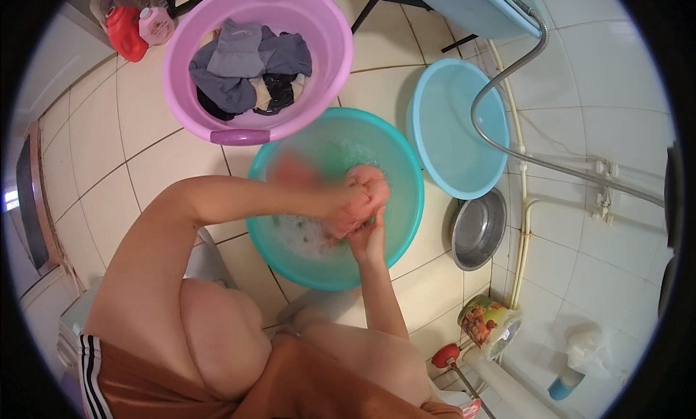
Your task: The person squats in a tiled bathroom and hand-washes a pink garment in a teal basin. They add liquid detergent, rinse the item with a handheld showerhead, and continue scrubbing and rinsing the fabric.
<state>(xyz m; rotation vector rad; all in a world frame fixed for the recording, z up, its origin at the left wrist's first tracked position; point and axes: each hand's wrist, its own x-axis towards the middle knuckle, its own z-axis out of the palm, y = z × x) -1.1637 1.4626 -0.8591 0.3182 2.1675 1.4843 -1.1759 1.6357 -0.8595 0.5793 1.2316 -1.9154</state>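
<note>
A teal plastic basin (417, 201) with sudsy water stands on the tiled floor before me. Above the water I hold a wet pink cloth (371, 182), bunched up between both hands. My left hand (340, 209), on the arm reaching across from the left, is blurred and grips the cloth from its left side. My right hand (371, 238) holds the cloth's lower edge from below, fingers pointing up. Foam (302, 237) floats in the lower left of the basin. A blurred reddish patch shows at the basin's upper left; what it is I cannot tell.
A pink tub (176, 76) holding grey and black clothes overlaps the basin's upper left rim. To the right are a light blue basin (459, 131), a metal bowl (478, 228) and a shower hose (481, 114). A plunger (447, 356) is at lower right, a red bottle (126, 34) at upper left.
</note>
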